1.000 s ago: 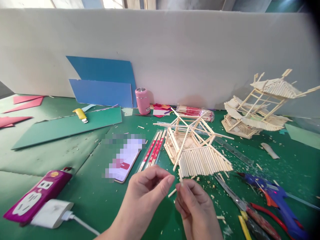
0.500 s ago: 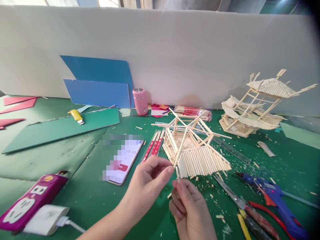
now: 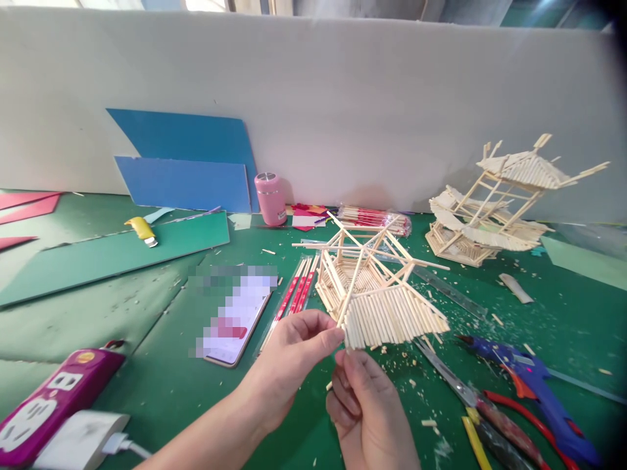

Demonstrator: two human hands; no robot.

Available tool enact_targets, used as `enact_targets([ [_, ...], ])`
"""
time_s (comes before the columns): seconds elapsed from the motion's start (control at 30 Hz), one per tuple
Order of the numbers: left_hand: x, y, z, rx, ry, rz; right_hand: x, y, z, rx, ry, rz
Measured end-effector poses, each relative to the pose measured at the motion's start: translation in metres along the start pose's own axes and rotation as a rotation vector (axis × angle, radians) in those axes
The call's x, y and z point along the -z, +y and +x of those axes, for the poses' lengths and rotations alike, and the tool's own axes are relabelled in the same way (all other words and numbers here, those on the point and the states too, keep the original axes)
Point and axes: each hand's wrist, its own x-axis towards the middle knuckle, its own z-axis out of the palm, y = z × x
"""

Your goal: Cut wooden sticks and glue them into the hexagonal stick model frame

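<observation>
The left hand (image 3: 294, 349) has thumb and forefinger drawn together, pinching the lower end of a sloping beam on the stick model (image 3: 392, 316), which sits on the green counter (image 3: 206, 405) just beyond the fingers of both hands. Just right of and slightly below that pinch, the fingers of the right hand (image 3: 365, 391) are pressed together on the lower end of a short stick (image 3: 347, 336), held upright against the left edge of the model's slatted roof panel; the fingertips of the two hands are close together. Beyond the left fingers lie sticks with red bands (image 3: 298, 287) in a clear sleeve, with a phone (image 3: 240, 326) to their left, its screen partly blurred. A pink flask (image 3: 271, 202) stands farther off, ahead of the left fingers. To the right of the right fingers lie a metal-bladed tool (image 3: 453, 378) and, past it, a blue glue gun (image 3: 531, 375). Well beyond the right fingers, toward the right, stands a taller stick structure (image 3: 524, 171) with two roof tiers.
</observation>
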Motion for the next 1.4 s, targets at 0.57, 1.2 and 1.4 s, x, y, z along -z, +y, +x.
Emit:
enact_targets([
  [0.57, -0.002, -0.003, 0.003, 0.072, -0.023, -0.083, -0.002, 0.0, -0.003, -0.005, 0.015, 0.026],
  [1.2, -0.004, -0.002, 0.003, 0.051, -0.022, -0.079, 0.012, -0.002, 0.004, -0.046, -0.086, 0.055],
  [1.4, -0.003, -0.001, 0.002, 0.069, -0.041, -0.088, 0.009, -0.004, 0.003, -0.017, -0.092, 0.069],
])
